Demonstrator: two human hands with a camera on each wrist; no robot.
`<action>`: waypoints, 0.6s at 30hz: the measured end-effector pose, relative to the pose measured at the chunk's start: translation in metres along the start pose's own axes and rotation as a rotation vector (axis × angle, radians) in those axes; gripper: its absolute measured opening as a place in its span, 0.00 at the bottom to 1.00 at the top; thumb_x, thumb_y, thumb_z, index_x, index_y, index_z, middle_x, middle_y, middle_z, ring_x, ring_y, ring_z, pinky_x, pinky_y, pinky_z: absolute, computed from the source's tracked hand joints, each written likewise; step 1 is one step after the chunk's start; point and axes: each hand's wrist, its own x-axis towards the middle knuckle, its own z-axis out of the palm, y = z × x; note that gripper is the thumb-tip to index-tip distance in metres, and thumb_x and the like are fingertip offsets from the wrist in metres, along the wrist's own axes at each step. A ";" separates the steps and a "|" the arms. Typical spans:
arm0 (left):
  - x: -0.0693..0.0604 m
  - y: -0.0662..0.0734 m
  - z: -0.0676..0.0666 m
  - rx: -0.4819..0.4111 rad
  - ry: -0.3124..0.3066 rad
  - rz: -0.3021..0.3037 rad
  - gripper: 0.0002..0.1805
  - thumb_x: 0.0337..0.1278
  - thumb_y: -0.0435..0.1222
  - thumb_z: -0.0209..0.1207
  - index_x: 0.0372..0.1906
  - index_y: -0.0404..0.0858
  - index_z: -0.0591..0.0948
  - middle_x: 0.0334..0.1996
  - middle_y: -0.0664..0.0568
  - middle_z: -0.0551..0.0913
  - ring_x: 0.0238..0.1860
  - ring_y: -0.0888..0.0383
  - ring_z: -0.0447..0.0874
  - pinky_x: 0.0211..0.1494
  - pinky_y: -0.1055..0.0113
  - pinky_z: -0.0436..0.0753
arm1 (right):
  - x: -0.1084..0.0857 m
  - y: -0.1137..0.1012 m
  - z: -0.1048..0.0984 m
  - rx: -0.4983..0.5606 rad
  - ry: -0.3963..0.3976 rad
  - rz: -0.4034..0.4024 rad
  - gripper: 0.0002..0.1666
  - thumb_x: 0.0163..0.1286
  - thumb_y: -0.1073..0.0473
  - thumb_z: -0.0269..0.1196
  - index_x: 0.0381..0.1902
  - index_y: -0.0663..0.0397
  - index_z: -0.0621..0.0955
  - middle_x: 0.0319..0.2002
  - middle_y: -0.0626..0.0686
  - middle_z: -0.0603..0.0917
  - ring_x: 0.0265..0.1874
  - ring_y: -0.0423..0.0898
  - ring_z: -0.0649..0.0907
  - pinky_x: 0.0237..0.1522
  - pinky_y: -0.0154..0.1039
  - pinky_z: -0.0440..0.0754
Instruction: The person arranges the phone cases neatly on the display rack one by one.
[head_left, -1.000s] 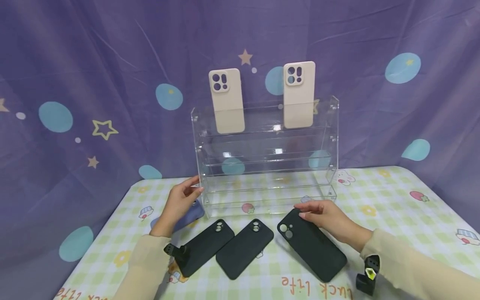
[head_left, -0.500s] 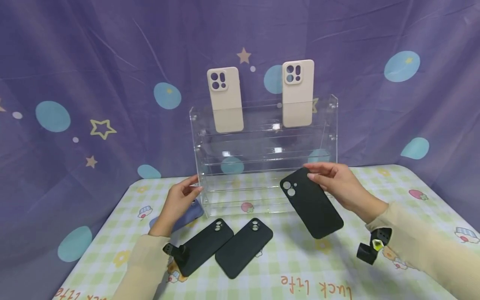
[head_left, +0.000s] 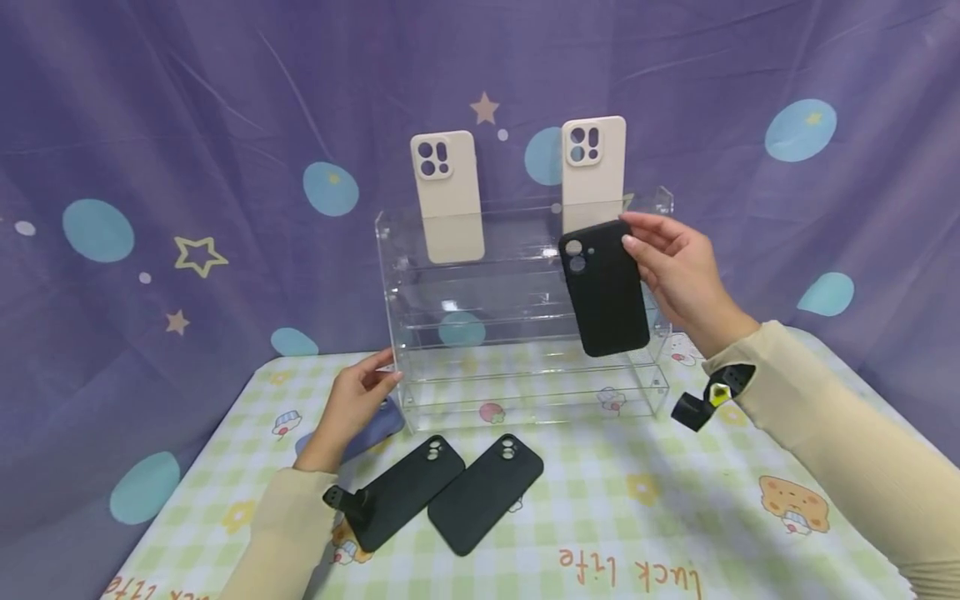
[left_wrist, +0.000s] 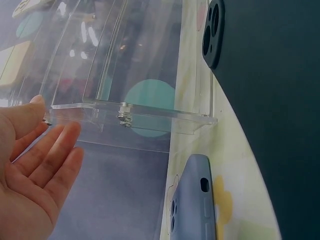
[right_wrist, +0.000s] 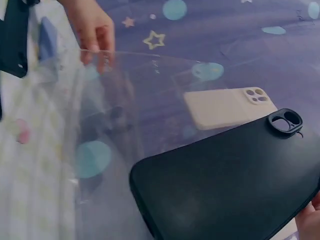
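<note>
My right hand (head_left: 678, 267) pinches a black phone case (head_left: 606, 296) by its top right edge, thumb in front. The case hangs nearly upright before the upper tiers of a clear acrylic display rack (head_left: 525, 398), covering the lower part of one white case (head_left: 594, 162). Another white phone case (head_left: 450, 200) leans on the top tier at left. At the rack's left side panel, my left hand (left_wrist: 40, 165) pinches the edge between thumb and index finger, the other fingers loosely bent. Two black phone cases (head_left: 408, 493) (head_left: 487, 493) lie on the table before the rack.
A blue phone case (left_wrist: 192, 200) lies beside the rack's left end, partly hidden by the left arm in the head view. The table wears a green checked cloth (head_left: 615, 517). A purple patterned curtain (head_left: 225, 100) hangs close behind the rack.
My right hand has lifted the black phone case off the table, up to the rack's upper tiers, turning it more upright. The left hand stays at the rack's side panel.
</note>
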 end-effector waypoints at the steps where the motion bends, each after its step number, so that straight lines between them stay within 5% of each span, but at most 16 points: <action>1: 0.000 0.000 0.000 -0.001 0.001 -0.004 0.22 0.60 0.31 0.60 0.59 0.27 0.74 0.53 0.34 0.78 0.38 0.71 0.81 0.32 0.75 0.78 | 0.005 -0.001 0.002 0.008 0.019 -0.015 0.14 0.62 0.74 0.61 0.43 0.58 0.84 0.32 0.50 0.82 0.28 0.39 0.81 0.29 0.26 0.79; 10: -0.001 0.003 -0.001 -0.008 -0.002 -0.007 0.22 0.60 0.31 0.59 0.59 0.27 0.74 0.53 0.34 0.78 0.38 0.72 0.81 0.32 0.75 0.78 | 0.043 -0.010 0.018 0.151 0.147 -0.082 0.15 0.60 0.77 0.60 0.45 0.65 0.81 0.33 0.55 0.81 0.32 0.44 0.83 0.33 0.31 0.82; 18: -0.001 0.005 -0.001 -0.012 -0.006 -0.029 0.22 0.60 0.31 0.60 0.59 0.29 0.74 0.54 0.36 0.78 0.41 0.60 0.83 0.32 0.75 0.78 | 0.070 -0.017 0.018 0.272 0.230 -0.128 0.14 0.59 0.81 0.58 0.42 0.68 0.81 0.32 0.57 0.79 0.33 0.46 0.81 0.33 0.33 0.82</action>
